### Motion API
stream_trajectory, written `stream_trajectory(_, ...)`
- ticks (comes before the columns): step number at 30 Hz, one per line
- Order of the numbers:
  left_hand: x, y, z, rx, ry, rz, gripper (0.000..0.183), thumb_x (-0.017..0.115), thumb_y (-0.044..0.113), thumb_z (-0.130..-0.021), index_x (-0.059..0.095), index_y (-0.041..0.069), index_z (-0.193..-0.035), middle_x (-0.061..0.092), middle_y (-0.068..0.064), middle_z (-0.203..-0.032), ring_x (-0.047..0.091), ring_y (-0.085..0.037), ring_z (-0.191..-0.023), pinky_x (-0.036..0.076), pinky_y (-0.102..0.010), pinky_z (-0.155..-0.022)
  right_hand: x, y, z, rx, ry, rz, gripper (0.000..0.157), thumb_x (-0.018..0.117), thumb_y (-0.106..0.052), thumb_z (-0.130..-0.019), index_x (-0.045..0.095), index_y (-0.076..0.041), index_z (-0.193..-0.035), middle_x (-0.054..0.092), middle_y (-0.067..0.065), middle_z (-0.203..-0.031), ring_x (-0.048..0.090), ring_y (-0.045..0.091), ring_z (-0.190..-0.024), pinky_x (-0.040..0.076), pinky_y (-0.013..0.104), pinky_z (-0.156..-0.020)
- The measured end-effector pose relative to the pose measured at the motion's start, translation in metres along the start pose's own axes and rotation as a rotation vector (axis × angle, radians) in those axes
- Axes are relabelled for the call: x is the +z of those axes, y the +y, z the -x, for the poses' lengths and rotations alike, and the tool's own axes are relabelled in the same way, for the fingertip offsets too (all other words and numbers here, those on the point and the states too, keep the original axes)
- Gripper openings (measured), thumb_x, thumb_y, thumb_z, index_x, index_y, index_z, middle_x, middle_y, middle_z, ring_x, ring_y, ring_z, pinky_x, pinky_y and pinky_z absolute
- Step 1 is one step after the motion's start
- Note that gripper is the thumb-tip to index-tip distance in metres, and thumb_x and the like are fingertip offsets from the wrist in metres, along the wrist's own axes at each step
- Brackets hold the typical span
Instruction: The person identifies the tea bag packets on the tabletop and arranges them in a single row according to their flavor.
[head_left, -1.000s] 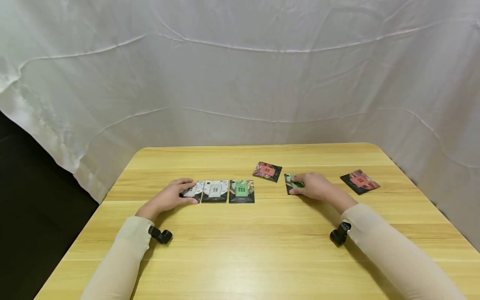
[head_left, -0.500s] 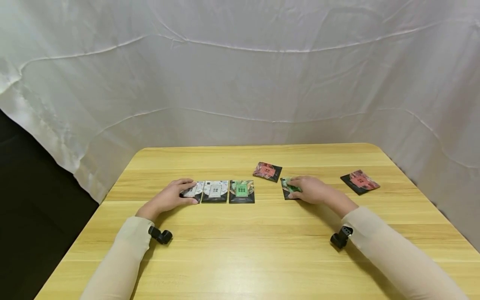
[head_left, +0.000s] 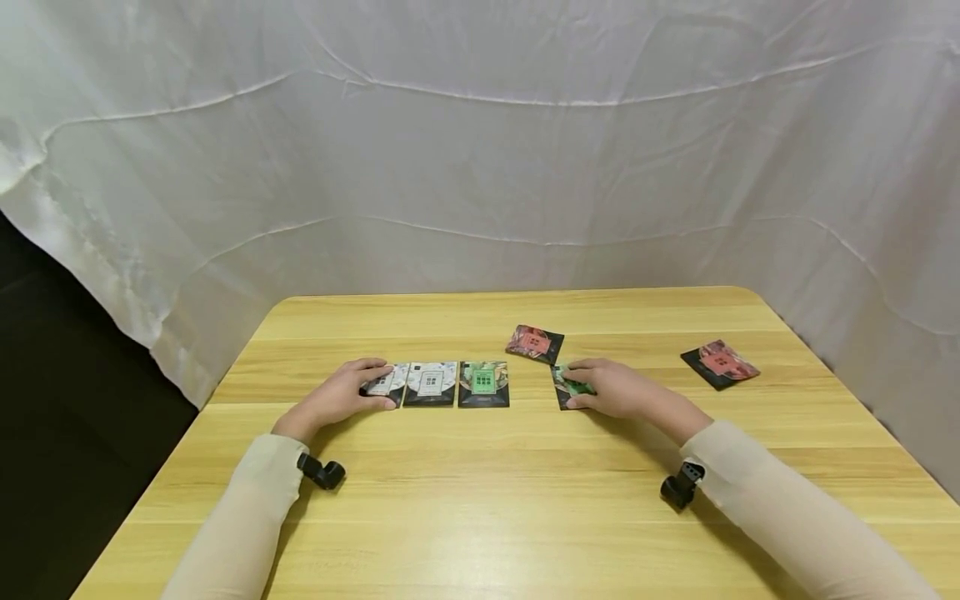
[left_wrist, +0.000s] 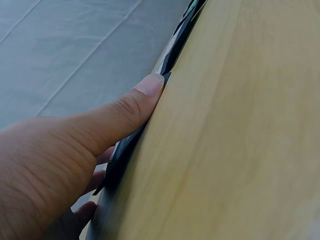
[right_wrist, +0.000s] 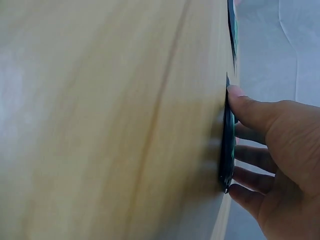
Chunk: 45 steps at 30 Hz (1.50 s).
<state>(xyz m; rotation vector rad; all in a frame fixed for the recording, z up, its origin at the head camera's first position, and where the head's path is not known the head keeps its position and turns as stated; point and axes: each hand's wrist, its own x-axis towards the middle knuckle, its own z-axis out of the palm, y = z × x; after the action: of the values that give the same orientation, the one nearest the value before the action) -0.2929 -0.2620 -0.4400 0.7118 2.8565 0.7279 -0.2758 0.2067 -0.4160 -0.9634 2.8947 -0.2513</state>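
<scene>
My left hand (head_left: 343, 394) rests on a white-and-black packet (head_left: 384, 382), its thumb laid along the near edge in the left wrist view. The hand covers the packet's left part. To its right lie a second white-and-black packet (head_left: 431, 382) and a green-and-black packet (head_left: 483, 384), side by side in a row. My right hand (head_left: 617, 389) holds another green-and-black packet (head_left: 561, 394) between thumb and fingers, a gap away from the row's right end. In the right wrist view this packet (right_wrist: 227, 145) is seen edge-on, close to the tabletop.
A red-and-black packet (head_left: 535, 342) lies tilted just behind the right hand's packet, their corners close together. Another red-and-black packet (head_left: 721, 364) lies farther right. Everything is on a wooden table (head_left: 480, 500), with a pale curtain (head_left: 480, 167) hanging behind it.
My right hand has brought the green-and-black packet leftward and somewhat nearer, closing on the row. The left hand and the other packets have stayed in place.
</scene>
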Motion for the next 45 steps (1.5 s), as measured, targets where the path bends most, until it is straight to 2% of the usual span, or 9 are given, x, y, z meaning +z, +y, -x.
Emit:
stream_trajectory(8,0.001,-0.002,0.000,-0.003,-0.001,0.000,0.082,0.069,0.054,-0.085,0.044,0.007,-0.148,0.035,-0.018,-0.152,0.027,-0.043,-0.140,0.024,-0.061,-0.111,0.002,-0.012,-0.004,-0.032,-0.004,0.024,0.061,0.061,-0.045,-0.095,0.055,-0.002,-0.139,0.051,0.021,-0.140,0.047,0.040,-0.128,0.038,0.052,-0.106)
stream_trajectory(23,0.001,-0.002,-0.001,0.000,-0.001,0.007,0.082,0.070,0.053,-0.085,0.044,0.009,-0.148,0.035,-0.017,-0.153,0.027,-0.042,-0.140,0.024,-0.060,-0.111,0.001,-0.038,-0.020,-0.052,-0.032,0.018,0.060,0.059,-0.043,-0.097,0.052,-0.003,-0.141,0.048,0.019,-0.143,0.044,0.038,-0.132,0.035,0.051,-0.109)
stream_trajectory(45,-0.002,-0.001,-0.001,0.009,-0.006,0.002,0.083,0.069,0.054,-0.085,0.044,0.007,-0.148,0.035,-0.019,-0.152,0.028,-0.043,-0.139,0.024,-0.061,-0.111,0.004,-0.042,-0.043,-0.055,-0.028,0.039,0.061,0.057,-0.046,-0.098,0.051,-0.004,-0.142,0.048,0.018,-0.143,0.043,0.036,-0.133,0.033,0.050,-0.111)
